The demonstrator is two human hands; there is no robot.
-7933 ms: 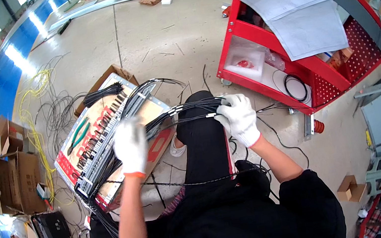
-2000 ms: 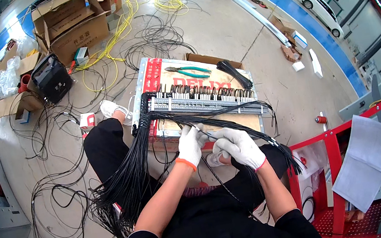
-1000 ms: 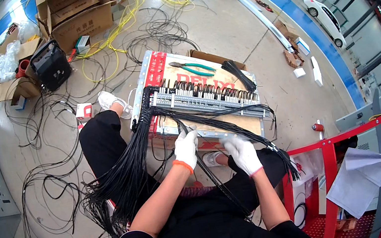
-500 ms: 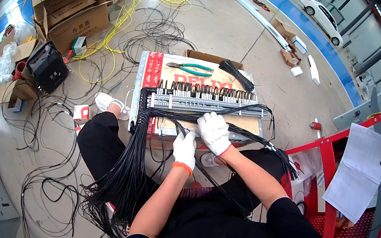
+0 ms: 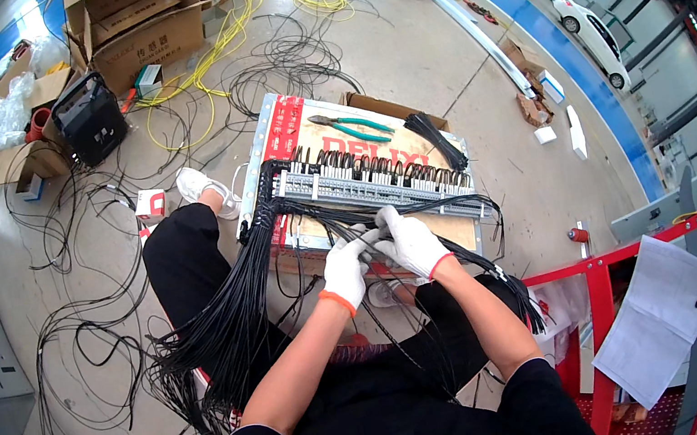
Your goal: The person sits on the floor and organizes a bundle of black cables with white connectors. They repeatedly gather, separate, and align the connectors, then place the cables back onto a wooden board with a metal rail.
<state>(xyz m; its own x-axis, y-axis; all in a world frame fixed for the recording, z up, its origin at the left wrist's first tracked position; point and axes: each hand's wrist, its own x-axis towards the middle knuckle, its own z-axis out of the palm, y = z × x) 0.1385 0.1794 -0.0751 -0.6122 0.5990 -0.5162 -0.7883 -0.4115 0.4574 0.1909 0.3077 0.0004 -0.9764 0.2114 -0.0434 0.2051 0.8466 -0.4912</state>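
Observation:
My left hand (image 5: 346,271), in a white glove with an orange cuff, is closed on thin black wires (image 5: 360,248) in front of my lap. Close against it, my right hand (image 5: 413,245), also in a white glove, bends its fingers around the same wires. The gloves hide exactly how each wire is gripped. Just beyond both hands lies a grey terminal block strip (image 5: 353,191) with a row of looped black wires along its far side. From its left end a thick black wire bundle (image 5: 242,295) fans down over my left leg.
Under the strip is a cardboard box (image 5: 283,127). Green-handled pliers (image 5: 363,126) and a bunch of black strips (image 5: 435,140) rest on top. A red metal frame (image 5: 602,313) with white paper (image 5: 660,317) stands at right. Loose wires and yellow cable (image 5: 201,81) cover floor at left.
My hands have drawn together, the right fingers lifting and turning toward the left ones. The wires that hung below my hands have shifted. The strip and pliers stay in place on the box.

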